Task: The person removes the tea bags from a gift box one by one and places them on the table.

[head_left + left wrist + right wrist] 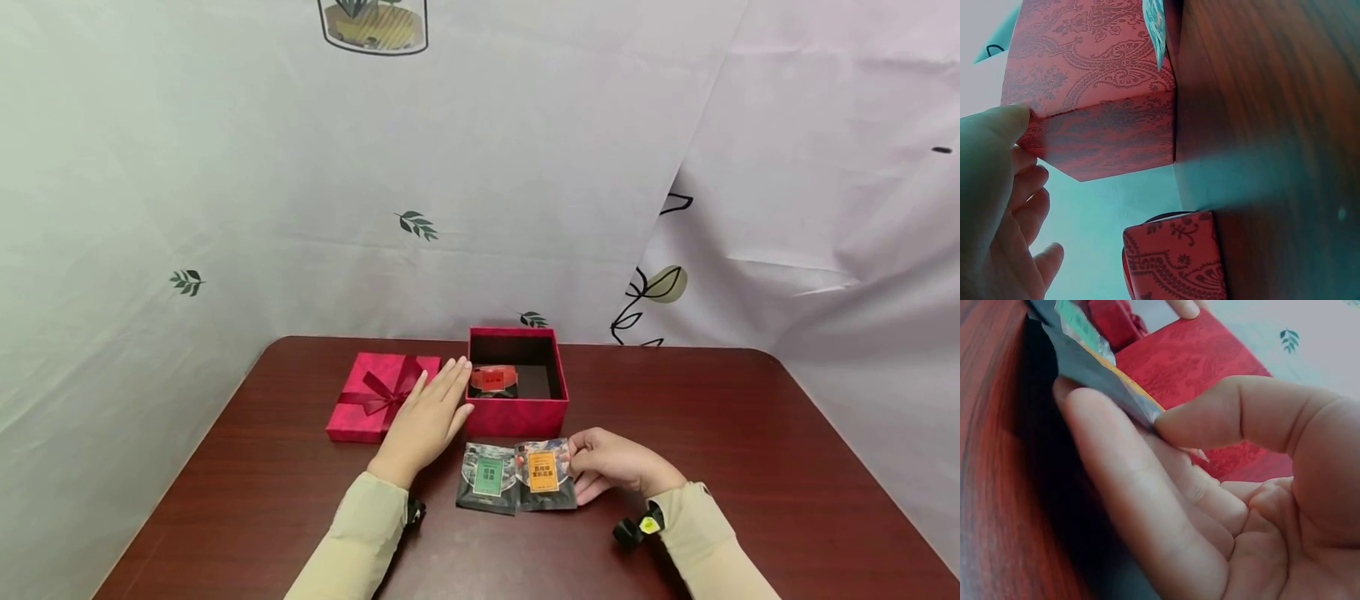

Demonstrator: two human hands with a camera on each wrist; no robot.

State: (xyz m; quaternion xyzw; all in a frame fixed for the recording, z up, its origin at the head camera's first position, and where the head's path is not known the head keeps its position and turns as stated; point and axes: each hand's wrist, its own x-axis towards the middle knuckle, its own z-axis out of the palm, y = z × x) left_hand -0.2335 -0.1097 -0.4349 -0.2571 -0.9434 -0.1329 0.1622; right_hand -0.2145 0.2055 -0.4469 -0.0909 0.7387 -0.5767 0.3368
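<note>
The right hand [615,467] pinches a glossy dark foil sachet with an orange label [545,475], lying on the polished wooden table [750,467] before the square red patterned cardboard box [517,414]. The left hand [423,421] rests flat, fingers straight, against the box's side.

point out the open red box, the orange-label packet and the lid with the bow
open red box [516,417], head view, its front wall
orange-label packet [543,472], head view, its orange label
lid with the bow [358,417], head view, bare left part
</note>
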